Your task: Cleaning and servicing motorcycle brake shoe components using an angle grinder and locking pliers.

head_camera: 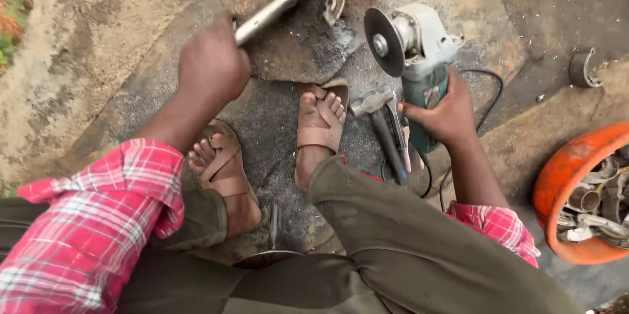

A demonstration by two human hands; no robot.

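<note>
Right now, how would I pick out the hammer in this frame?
Start at the angle grinder gripped by the right hand. Just left of that hand, beside the sandalled foot, lies the hammer. Its blocky grey steel head and dark handle distinguish it from the slimmer tools alongside.

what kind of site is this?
Likely an outdoor, ground-level metalwork spot. The right hand holds an angle grinder, a hammer lies on the stained concrete ground, and an orange basin holds scrap metal pieces.
</note>
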